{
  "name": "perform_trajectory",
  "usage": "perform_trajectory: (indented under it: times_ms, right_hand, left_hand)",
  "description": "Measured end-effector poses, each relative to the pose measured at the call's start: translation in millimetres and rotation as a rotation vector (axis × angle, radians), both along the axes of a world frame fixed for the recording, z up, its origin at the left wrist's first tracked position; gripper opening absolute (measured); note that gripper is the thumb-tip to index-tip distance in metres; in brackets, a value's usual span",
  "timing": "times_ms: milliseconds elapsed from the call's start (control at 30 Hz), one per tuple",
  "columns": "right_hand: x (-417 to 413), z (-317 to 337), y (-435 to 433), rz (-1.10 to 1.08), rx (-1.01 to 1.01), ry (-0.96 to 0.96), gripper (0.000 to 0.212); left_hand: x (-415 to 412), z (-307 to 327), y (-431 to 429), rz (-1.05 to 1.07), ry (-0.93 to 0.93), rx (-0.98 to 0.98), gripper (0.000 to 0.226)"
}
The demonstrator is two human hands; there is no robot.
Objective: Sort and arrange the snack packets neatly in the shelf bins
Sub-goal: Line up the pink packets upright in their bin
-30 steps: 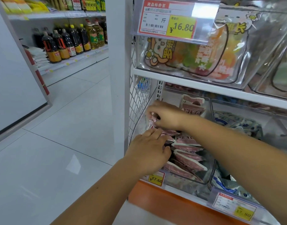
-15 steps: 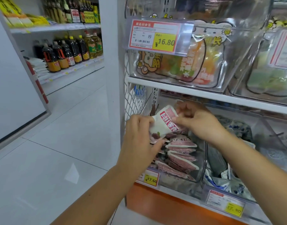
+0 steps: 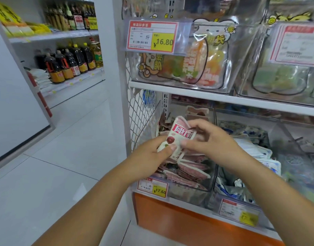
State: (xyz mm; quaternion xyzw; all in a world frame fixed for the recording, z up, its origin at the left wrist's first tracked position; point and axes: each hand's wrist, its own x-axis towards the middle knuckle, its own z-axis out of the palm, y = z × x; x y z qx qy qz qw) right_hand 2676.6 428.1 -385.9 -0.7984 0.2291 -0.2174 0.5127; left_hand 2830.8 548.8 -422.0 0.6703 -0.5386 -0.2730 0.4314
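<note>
A white and pink snack packet [image 3: 177, 137] with a red label is held up in front of the lower shelf. My left hand [image 3: 151, 157] grips its lower left part with thumb and fingers. My right hand [image 3: 209, 141] pinches its right side from above. Below them a clear bin [image 3: 210, 181] holds several pink packets [image 3: 191, 170] stacked in a row. The bin to the right [image 3: 278, 137] holds several blue and white packets [image 3: 259, 151].
The upper shelf [image 3: 223, 98] carries clear bins of colourful packets [image 3: 188, 68] behind a 16.80 price tag [image 3: 152, 37]. A wire mesh side panel [image 3: 142, 118] bounds the shelf's left end. Across the white tiled aisle stand oil bottles [image 3: 71, 63]. An orange base [image 3: 188, 222] lies below.
Both hands rose from the pile in the bin holding one packet. Since half a second ago the packet stays raised between both hands and the camera has moved closer.
</note>
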Motion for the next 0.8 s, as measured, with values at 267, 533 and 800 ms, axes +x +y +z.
perform_trajectory:
  times_ms: [267,533,800]
  right_hand:
    - [15,-5,-9,-0.281,-0.35,0.041,0.021]
    - [36,-1,-21,-0.248,-0.568,0.127,0.023]
    - [68,-26,-38,0.141,-1.029,0.646,0.033]
  left_hand:
    - [4,-7,15,0.101,-0.417,0.025,0.078]
    - [5,-17,22,0.147,-0.486,0.052,0.078]
    - [4,-21,19,-0.043,-0.784,0.054,0.046]
